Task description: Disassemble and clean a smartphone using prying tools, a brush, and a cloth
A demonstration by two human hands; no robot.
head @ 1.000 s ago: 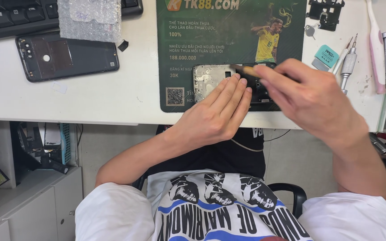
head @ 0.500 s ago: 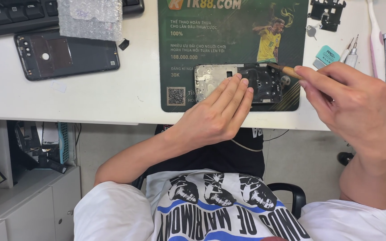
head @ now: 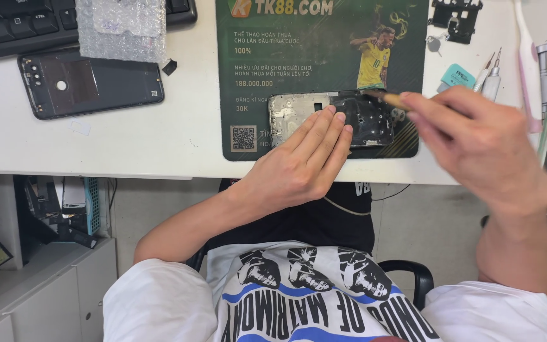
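Observation:
An opened phone frame (head: pixel 362 117), grey metal with a dark inner part, lies on a green printed mat (head: pixel 299 76) at the desk's front edge. My left hand (head: pixel 302 161) lies flat on the frame's left half, fingers together, pinning it down. My right hand (head: pixel 476 142) is blurred at the right and grips a thin brown-handled tool (head: pixel 390 99) whose tip reaches over the frame's right end.
A dark phone back cover (head: pixel 90 85) lies at the left on the white desk (head: pixel 128 145), with a bubble-wrap pouch (head: pixel 121 25) and a black keyboard (head: pixel 20 25) behind it. Several hand tools (head: pixel 492 73) and a small black part (head: pixel 454 19) sit at the back right.
My right hand has swept rightward off the frame with the tool, then eased back slightly toward it. My left hand has stayed pressed on the frame.

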